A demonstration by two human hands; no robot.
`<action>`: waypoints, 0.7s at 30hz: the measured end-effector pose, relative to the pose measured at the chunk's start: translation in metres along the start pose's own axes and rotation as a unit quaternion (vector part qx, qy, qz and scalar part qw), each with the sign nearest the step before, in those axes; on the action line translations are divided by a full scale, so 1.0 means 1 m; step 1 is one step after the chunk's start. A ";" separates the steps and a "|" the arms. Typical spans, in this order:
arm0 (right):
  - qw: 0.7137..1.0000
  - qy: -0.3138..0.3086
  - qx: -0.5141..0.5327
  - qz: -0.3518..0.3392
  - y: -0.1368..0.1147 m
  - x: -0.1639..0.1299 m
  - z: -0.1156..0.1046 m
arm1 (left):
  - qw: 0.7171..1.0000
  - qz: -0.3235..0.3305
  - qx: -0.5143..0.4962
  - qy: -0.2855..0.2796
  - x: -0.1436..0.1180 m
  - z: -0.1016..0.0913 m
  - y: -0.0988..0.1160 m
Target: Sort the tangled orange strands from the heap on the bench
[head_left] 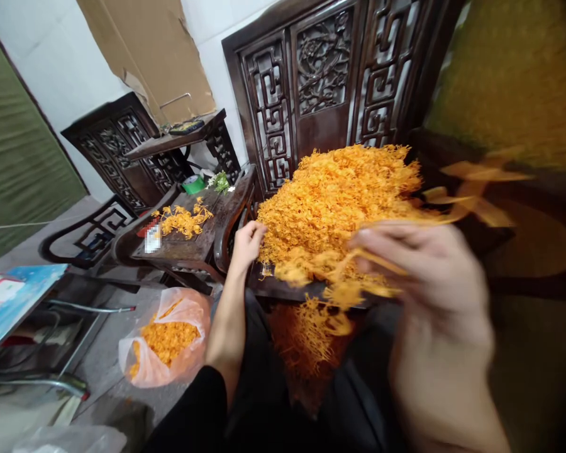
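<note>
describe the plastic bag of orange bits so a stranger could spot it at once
Start at the big orange heap before the carved dark wooden panel. Go down and left in the picture, past the left forearm, to the grey floor. The plastic bag there is whitish-pink and, unlike the clear plastic in the bottom left corner, shows orange bits inside.

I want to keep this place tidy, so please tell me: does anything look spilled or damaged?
The cardboard against the wall has ragged, torn edges. Orange strands also show below the seat's front edge; I cannot tell if they spilled or hang from the right hand.
</note>
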State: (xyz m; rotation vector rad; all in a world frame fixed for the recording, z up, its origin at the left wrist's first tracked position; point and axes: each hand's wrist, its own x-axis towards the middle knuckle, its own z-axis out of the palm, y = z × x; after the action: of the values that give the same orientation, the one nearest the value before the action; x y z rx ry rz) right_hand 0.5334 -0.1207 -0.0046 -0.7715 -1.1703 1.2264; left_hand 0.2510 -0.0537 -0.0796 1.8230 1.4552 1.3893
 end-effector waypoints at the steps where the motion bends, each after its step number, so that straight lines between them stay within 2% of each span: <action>1: 0.996 0.081 0.015 -0.033 -0.007 -0.001 -0.010 | 0.999 -0.026 -0.018 0.019 0.003 0.002 -0.010; 3: 0.969 0.227 0.035 -0.093 -0.019 0.001 -0.028 | 0.995 -0.061 -0.070 0.030 0.012 0.009 -0.022; 4: 0.955 0.272 0.039 -0.114 -0.022 0.002 -0.034 | 0.993 -0.070 -0.090 0.021 0.018 0.016 -0.024; 6: 0.941 0.306 0.046 -0.133 -0.023 0.007 -0.042 | 0.989 -0.091 -0.114 -0.003 0.033 0.032 -0.022; 10: 0.952 0.268 0.062 -0.136 -0.016 0.012 -0.048 | 0.994 -0.079 -0.077 -0.003 0.070 0.069 -0.003; 12: 0.949 0.277 0.059 -0.138 -0.012 0.013 -0.052 | 0.999 -0.032 -0.042 -0.002 0.088 0.084 0.008; 15: 0.941 0.303 0.051 -0.143 -0.010 0.013 -0.059 | 0.996 0.073 0.052 -0.026 0.110 0.102 0.021; 18: 0.944 0.298 0.036 -0.135 -0.011 0.011 -0.061 | 0.980 0.123 0.147 -0.062 0.128 0.114 0.026; 21: 0.947 0.287 0.026 -0.141 -0.011 0.010 -0.061 | 0.972 0.116 0.182 -0.091 0.134 0.114 0.029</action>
State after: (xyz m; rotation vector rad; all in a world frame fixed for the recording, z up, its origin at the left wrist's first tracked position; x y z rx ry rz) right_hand 0.5942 -0.1055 -0.0088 -0.8171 -0.7298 0.7172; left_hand 0.3581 0.0842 -0.0443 2.3467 1.5141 1.0677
